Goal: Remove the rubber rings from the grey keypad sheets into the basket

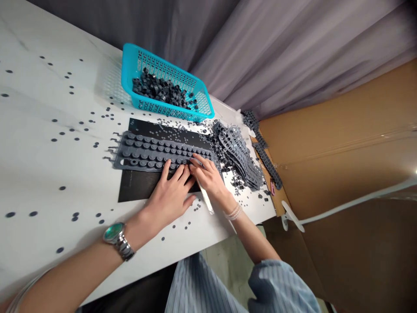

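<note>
- The grey moulded rubber sheet (156, 152), rows of round buttons, lies on a black mat (143, 184) on the white table (42, 143).
- Beyond it sits a blue plastic basket (167, 84) of loose rubber pieces; a pile of punched rubber strips (237, 156) touches the sheet's far end.
- My left hand (169, 195) lies open, fingers spread on the sheet, holding nothing.
- My right hand (208, 178) is half curled, fingertips on the sheet; a white stick (205, 198) pokes out below it, but I cannot tell whether I'm gripping it.

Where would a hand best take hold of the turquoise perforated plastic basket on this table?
Take the turquoise basket by its near long rim, from above, thumb inside, around mid-length. The rim looks like the firmest edge, the walls are open lattice, and the dark rubber pieces heaped inside lie below it.
</note>
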### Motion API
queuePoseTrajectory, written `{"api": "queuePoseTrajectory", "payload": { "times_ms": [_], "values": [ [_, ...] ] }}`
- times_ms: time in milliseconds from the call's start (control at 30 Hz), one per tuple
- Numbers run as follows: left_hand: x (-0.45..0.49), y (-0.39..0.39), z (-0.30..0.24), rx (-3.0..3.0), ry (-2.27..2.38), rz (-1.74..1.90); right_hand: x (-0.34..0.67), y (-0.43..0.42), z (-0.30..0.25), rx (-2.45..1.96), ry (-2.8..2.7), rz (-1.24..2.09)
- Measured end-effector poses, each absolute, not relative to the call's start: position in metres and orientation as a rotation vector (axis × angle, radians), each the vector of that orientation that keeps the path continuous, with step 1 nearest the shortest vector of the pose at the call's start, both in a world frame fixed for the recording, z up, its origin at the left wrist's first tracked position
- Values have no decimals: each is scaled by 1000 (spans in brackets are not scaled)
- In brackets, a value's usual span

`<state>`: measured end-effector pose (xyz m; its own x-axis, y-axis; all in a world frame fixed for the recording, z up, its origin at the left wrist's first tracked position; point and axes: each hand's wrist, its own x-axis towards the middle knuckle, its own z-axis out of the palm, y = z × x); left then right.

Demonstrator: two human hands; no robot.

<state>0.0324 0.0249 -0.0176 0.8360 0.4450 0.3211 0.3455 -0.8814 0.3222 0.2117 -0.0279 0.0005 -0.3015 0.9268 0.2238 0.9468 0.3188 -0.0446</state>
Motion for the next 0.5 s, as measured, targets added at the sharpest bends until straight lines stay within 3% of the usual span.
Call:
{"api": "queuePoseTrajectory", "payload": {
  "times_ms": [300,500],
  "values": [
    [32,24,-19,2820,618,524,234,-19,4,-1866,-1853,-295],
    [32,22,-20,2840,622,512,220,-35,6,-1793,-1938,-263]
  ]
}}
